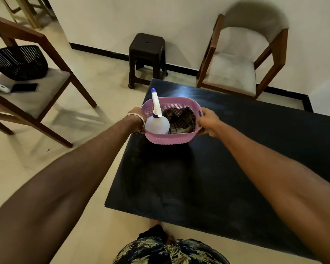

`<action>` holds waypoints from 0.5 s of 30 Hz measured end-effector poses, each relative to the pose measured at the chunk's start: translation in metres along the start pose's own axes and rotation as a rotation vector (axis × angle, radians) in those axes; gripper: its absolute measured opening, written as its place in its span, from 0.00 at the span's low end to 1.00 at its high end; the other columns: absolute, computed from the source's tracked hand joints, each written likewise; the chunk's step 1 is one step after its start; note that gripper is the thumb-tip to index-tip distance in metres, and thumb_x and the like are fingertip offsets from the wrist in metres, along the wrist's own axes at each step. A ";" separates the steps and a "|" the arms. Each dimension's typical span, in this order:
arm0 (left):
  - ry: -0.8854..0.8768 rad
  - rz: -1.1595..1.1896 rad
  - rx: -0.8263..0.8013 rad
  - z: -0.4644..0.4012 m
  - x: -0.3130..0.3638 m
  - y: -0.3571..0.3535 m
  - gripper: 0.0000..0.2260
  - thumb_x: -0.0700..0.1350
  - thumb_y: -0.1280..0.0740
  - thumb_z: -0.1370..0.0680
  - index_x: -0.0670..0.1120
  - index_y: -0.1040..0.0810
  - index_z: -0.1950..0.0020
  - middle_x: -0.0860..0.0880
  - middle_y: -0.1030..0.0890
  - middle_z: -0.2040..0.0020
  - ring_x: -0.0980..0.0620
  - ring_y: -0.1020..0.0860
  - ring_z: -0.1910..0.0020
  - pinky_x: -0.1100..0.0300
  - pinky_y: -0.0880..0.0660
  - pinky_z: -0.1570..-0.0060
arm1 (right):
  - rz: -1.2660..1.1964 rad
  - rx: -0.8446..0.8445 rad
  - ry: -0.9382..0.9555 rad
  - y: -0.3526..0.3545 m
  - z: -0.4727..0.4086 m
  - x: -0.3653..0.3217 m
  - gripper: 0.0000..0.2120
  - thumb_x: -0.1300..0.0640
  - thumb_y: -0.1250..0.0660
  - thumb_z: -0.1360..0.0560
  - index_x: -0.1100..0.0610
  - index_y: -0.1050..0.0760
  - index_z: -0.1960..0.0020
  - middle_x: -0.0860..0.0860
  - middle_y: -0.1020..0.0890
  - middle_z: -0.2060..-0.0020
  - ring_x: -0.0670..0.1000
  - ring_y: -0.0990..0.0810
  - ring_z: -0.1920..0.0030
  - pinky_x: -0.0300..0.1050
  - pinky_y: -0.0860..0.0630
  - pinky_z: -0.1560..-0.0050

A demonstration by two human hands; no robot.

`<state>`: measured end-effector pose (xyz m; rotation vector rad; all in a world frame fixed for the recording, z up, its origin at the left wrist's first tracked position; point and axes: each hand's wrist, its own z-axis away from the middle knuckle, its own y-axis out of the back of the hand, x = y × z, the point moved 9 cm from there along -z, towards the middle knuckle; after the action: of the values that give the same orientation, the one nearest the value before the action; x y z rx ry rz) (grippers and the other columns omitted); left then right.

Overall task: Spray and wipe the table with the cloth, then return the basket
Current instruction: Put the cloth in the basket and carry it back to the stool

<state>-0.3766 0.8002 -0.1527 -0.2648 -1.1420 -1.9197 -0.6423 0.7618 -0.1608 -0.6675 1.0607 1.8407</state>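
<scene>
both hands (208, 121) on pink basket (170, 139)

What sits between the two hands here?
In the head view, the pink basket, holding the spray bottle and checked cloth, spans between left hand and right hand.

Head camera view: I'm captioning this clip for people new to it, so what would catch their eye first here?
A pink perforated plastic basket is held at its two ends by the left hand and the right hand over the far left part of a black rectangular table. Inside it, a white spray bottle with a blue nozzle lies on the left, a dark checked cloth on the right.
</scene>
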 end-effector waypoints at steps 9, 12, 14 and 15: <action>-0.005 0.011 0.030 0.057 -0.010 0.011 0.19 0.38 0.28 0.26 0.38 0.27 0.37 0.40 0.22 0.44 0.41 0.21 0.49 0.51 0.22 0.51 | 0.037 -0.111 0.035 -0.005 0.057 0.004 0.26 0.75 0.42 0.30 0.56 0.35 0.35 0.59 0.25 0.44 0.62 0.15 0.54 0.58 0.17 0.63; -0.020 0.017 0.060 0.071 -0.020 0.018 0.17 0.39 0.29 0.25 0.38 0.26 0.38 0.40 0.21 0.46 0.41 0.21 0.50 0.51 0.22 0.50 | 0.056 -0.126 0.042 -0.011 0.075 0.001 0.27 0.76 0.43 0.28 0.55 0.39 0.35 0.56 0.27 0.45 0.61 0.16 0.53 0.59 0.16 0.60; -0.019 0.002 0.069 0.078 -0.030 0.022 0.16 0.39 0.29 0.26 0.38 0.25 0.39 0.39 0.20 0.45 0.41 0.20 0.50 0.50 0.21 0.48 | 0.069 -0.142 0.040 -0.020 0.086 0.000 0.27 0.76 0.43 0.28 0.55 0.40 0.34 0.56 0.28 0.45 0.60 0.17 0.53 0.60 0.16 0.58; -0.022 -0.001 0.070 0.080 -0.035 0.025 0.16 0.38 0.29 0.26 0.38 0.24 0.39 0.39 0.20 0.46 0.41 0.19 0.50 0.49 0.21 0.47 | 0.075 -0.152 0.038 -0.025 0.091 -0.001 0.27 0.76 0.43 0.27 0.55 0.41 0.33 0.56 0.28 0.45 0.60 0.16 0.52 0.60 0.16 0.58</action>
<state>-0.3551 0.8790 -0.1122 -0.2475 -1.2216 -1.8778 -0.6220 0.8468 -0.1257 -0.7644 0.9887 1.9950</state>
